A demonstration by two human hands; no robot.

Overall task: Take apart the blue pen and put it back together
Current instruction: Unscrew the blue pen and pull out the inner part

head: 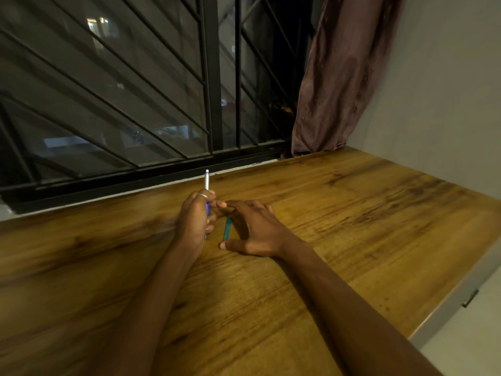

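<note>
My left hand (195, 218) is closed around the pen body (207, 183), which stands nearly upright; its white upper end sticks out above my fingers and a blue section shows between them. A ring sits on one finger of that hand. A teal-blue pen cap (227, 229) lies on the wooden table (352, 213) just right of my left hand. My right hand (256, 230) rests palm down over the table with fingers spread, arched around the cap; I cannot tell whether it touches it.
A barred window (135, 104) runs along the table's far edge. A brown curtain (339, 77) hangs at the far right corner beside a pale wall. The table's right edge drops off near a white cabinet (466, 321).
</note>
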